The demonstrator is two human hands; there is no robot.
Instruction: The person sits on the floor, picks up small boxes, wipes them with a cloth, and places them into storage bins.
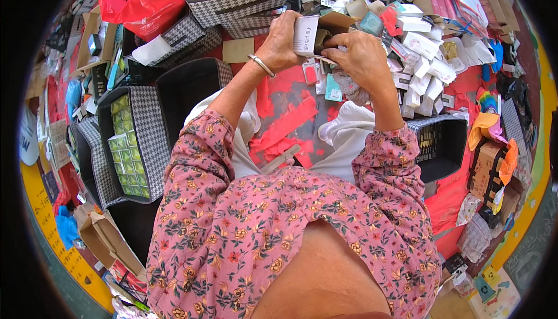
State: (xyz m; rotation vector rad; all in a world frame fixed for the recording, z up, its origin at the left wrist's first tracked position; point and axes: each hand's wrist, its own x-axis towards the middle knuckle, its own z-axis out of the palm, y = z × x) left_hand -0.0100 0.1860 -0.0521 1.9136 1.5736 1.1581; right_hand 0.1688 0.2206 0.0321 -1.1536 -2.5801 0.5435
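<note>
An open cardboard box (304,36), white outside and brown inside, is held up in front of me at the top middle. My left hand (281,41) grips its left side, and a light bracelet circles that wrist. At the right side of the box, my right hand (361,57) has its fingers curled over the edge of the opening, the tips partly inside. What the box contains is mostly hidden by those fingers. Below my right hand lies a grey crumpled item (350,89), beside a small pale teal packet (333,88).
Small white boxes (427,78) are heaped to the right. Houndstooth storage bins stand on the left, one filled with green packets (128,159). Another black bin (444,144) sits at my right. A red plastic bag (142,2) rests at the upper left. Torn red sheeting (285,124) covers the floor.
</note>
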